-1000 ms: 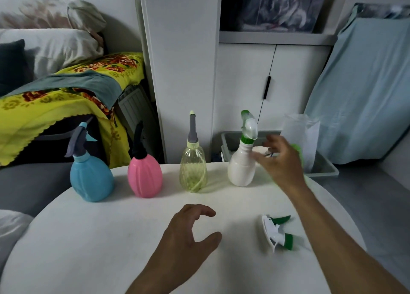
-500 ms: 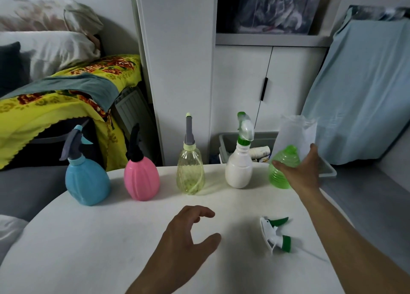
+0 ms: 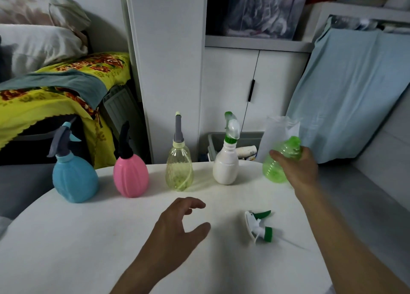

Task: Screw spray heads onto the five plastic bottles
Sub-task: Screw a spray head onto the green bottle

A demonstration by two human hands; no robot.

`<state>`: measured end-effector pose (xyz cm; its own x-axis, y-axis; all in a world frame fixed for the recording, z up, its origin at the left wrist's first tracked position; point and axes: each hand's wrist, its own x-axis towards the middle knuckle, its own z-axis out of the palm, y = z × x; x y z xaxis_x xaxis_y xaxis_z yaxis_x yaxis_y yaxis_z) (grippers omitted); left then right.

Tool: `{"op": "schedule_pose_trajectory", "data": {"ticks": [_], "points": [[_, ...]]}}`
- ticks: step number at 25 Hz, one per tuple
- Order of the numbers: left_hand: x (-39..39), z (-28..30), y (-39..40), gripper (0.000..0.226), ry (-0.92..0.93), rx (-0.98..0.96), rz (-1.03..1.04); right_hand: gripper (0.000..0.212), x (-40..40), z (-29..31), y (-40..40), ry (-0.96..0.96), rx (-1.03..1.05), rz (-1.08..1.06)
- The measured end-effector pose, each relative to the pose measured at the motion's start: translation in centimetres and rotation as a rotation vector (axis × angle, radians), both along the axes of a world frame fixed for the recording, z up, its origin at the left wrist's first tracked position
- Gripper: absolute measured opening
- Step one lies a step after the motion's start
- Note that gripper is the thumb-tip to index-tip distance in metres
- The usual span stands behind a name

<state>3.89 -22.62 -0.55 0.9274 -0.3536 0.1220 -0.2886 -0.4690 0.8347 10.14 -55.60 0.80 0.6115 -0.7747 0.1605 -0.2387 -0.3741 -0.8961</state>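
Left grip [image 3: 177, 225] hovers loosely curled, holding nothing, nearest us on the surface [image 3: 88, 238]. At its 3 o'clock we find the loose spray head [image 3: 258, 226] lying flat. Farther off, at 1 o'clock, right grip [image 3: 296, 169] clasps the green bottle [image 3: 280, 162], uncapped. Four bottles appear capped; next we judge head to neck, threaded squarely.

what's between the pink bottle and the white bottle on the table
In the head view, the yellow-green clear bottle with its grey spray head stands between the pink bottle and the white bottle.
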Motion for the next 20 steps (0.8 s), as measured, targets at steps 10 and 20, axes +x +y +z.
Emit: {"op": "schedule_pose_trajectory", "data": {"ticks": [10,20], "points": [[-2.2,2.4,1.7,0.089,-0.032,-0.160,-0.184,0.055,-11.2,4.1,15.9,-0.087,0.309,0.827],[-2.1,2.5,3.4,0.089,-0.136,-0.126,-0.005,0.035,-9.5,3.0,9.9,0.678,-0.383,0.728]]}}
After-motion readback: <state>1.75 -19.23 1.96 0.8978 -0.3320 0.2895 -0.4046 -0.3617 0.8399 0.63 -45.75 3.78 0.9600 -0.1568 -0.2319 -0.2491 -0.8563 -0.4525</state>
